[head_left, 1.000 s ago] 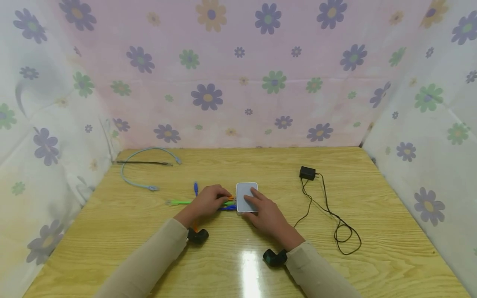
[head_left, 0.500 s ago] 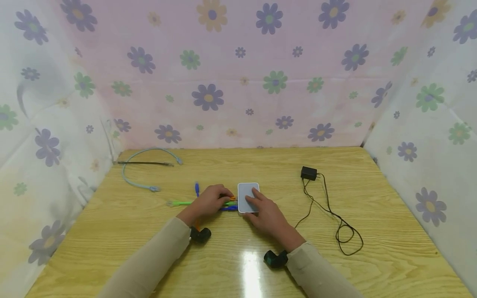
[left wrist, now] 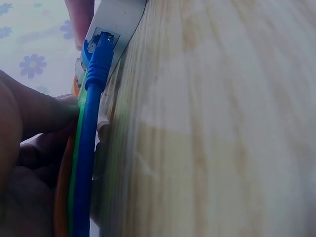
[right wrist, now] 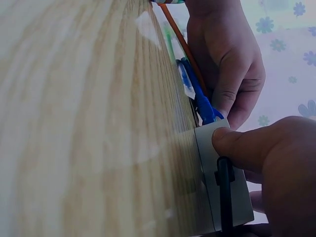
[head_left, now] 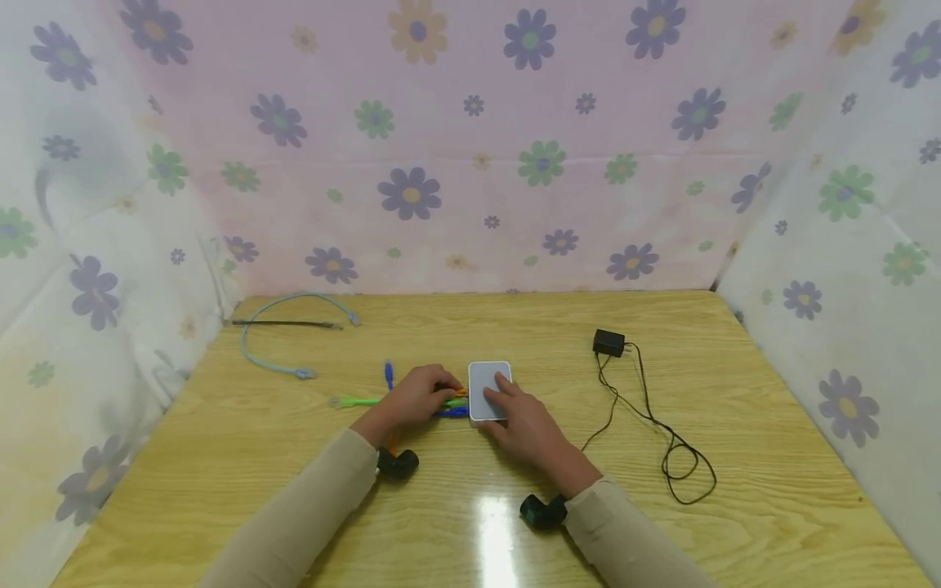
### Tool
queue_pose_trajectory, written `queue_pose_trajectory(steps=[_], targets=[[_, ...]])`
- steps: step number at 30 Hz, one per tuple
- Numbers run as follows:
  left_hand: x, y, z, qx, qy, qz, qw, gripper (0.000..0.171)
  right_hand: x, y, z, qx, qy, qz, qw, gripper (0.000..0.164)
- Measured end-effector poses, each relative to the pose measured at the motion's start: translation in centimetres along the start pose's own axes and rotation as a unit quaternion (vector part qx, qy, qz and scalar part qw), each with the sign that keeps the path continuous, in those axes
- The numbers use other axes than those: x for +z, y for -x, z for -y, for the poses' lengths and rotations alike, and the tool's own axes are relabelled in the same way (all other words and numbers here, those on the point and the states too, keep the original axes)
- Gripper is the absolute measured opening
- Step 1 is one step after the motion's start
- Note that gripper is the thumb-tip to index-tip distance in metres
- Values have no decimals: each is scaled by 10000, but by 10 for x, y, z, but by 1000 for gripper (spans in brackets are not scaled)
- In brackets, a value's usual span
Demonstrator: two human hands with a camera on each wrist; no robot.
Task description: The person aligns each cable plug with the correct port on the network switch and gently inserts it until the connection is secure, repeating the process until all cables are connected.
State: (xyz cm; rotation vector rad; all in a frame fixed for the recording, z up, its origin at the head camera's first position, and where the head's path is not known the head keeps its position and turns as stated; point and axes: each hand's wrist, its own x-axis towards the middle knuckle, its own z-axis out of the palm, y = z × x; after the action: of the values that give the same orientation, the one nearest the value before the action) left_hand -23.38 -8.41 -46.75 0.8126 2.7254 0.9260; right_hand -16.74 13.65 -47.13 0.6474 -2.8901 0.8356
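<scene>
Near edge: two black wrist units [head_left: 543, 512] at the cuffs, low over the tabletop [head_left: 434, 535].

Centre, right: the right hand [head_left: 532, 425] holds the white box [head_left: 481, 377], thumb pressed to its near side, fingers spread across the top. Box lies flat at mid-table. Probably light, rigid plastic; smooth top likely slick, so best held by the side walls, clear of the ports. A black power lead [right wrist: 225, 202] meets the side under the thumb; a sideways tug there could strain the socket.

Centre, left: blue cable [left wrist: 85, 148], nearest of three, its plug at a port on the box's left side. Next the green cable [head_left: 356, 401], then the orange cable [right wrist: 183, 42]. Left hand [head_left: 419, 394] pinches at the green one's box end; whether it also grips the orange, cannot tell. Cables look springy, bendable; take by the stiff plug body, since the clip tabs seem the fragile part.

Farther right: black adapter [head_left: 608, 342], cord looped loosely; probably the denser piece, firm to grasp.

Far left: pale blue cable [head_left: 244, 349] in an open curve, crossed by a short black cable [head_left: 287, 323]. Behind, flowered cloth [head_left: 441, 131].
</scene>
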Motion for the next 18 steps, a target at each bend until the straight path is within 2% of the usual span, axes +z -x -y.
queue_pose_trajectory(steps=[6, 18], targets=[[0, 0, -1, -21, 56, -25, 10000, 18, 1, 0, -1, -18, 65, -43, 10000, 56], [-2, 0, -4, -303, 197, 107, 9993, 19, 2, 1, -5, -138, -25, -175, 9997, 56]])
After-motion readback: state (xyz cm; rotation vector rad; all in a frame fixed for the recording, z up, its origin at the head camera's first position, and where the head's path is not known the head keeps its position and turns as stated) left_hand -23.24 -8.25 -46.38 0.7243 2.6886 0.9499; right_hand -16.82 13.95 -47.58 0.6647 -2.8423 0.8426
